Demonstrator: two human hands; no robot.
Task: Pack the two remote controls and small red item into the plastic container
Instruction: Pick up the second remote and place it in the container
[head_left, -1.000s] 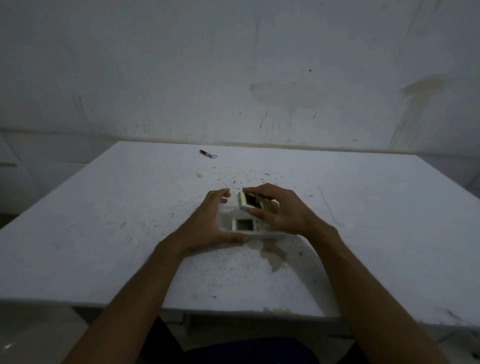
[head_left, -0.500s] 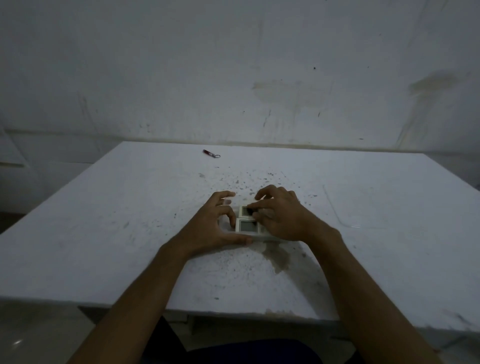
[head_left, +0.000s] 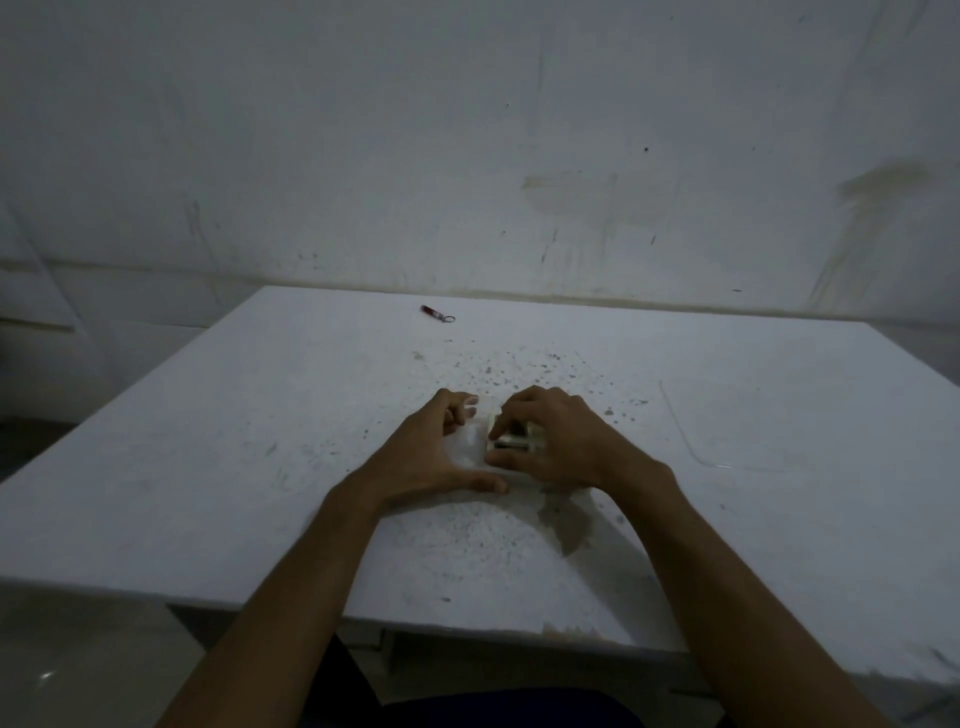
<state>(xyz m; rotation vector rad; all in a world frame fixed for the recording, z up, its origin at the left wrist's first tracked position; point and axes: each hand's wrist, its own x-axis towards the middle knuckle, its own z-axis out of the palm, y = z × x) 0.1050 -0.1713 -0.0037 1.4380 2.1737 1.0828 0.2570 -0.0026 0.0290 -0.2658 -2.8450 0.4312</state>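
A small clear plastic container (head_left: 467, 448) lies on the middle of the white table (head_left: 260, 467). My left hand (head_left: 421, 460) cups its left side, thumb along the near edge and fingers curled at the far edge. The two pale remote controls (head_left: 511, 441) lie side by side in the container's right part, mostly hidden under my right hand (head_left: 563, 441), which grips them with thumb and fingertips. The small red item (head_left: 434, 312), a thin tube with a key ring, lies alone near the table's far edge, well away from both hands.
A stained white wall rises right behind the table. Dark specks and a grey stain (head_left: 569, 525) mark the tabletop near my hands. A thin, faint curved line (head_left: 691, 441) lies on the table to the right.
My right hand brought the second remote down from above the container and set it beside the first. Both remotes have since slid right under that hand. The left hand stayed on the container.
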